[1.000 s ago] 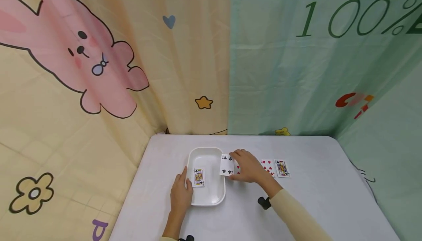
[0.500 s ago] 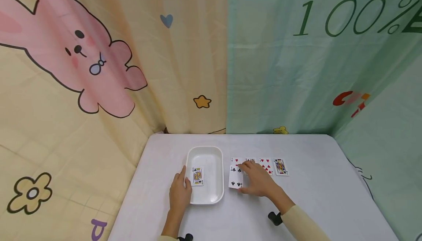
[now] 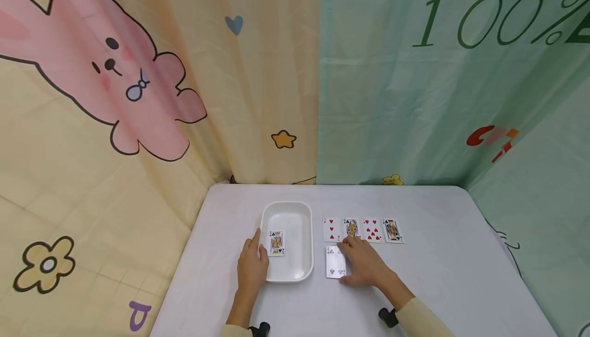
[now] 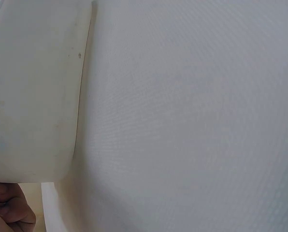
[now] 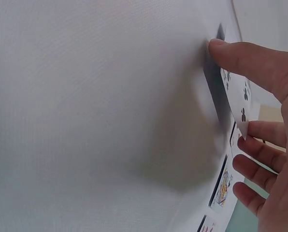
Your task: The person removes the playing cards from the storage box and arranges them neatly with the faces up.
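Observation:
My right hand (image 3: 366, 264) pinches a playing card, a four of clubs (image 3: 335, 262), between thumb and fingertips by its right side. The right wrist view shows that card (image 5: 238, 96) tilted, its lower edge close to the white table. On the left, my left hand (image 3: 252, 267) holds the left side of a white tray (image 3: 299, 275). Inside the tray lies a face card of clubs (image 3: 277, 244), face up. From the left wrist, the tray's outer wall (image 4: 33, 96) fills the left side, with curled fingers (image 4: 16, 208) below it.
Behind the right hand runs a row of face-up cards: a heart card (image 3: 331, 230), a face card (image 3: 351, 227), another heart card (image 3: 373, 230) and a face card (image 3: 393, 231). Patterned curtains (image 3: 276, 70) hang behind the white table (image 3: 438, 265).
My right hand has carried the four of clubs from over the tray's right rim to the right and nearer, in front of the card row. The left hand stays at the tray.

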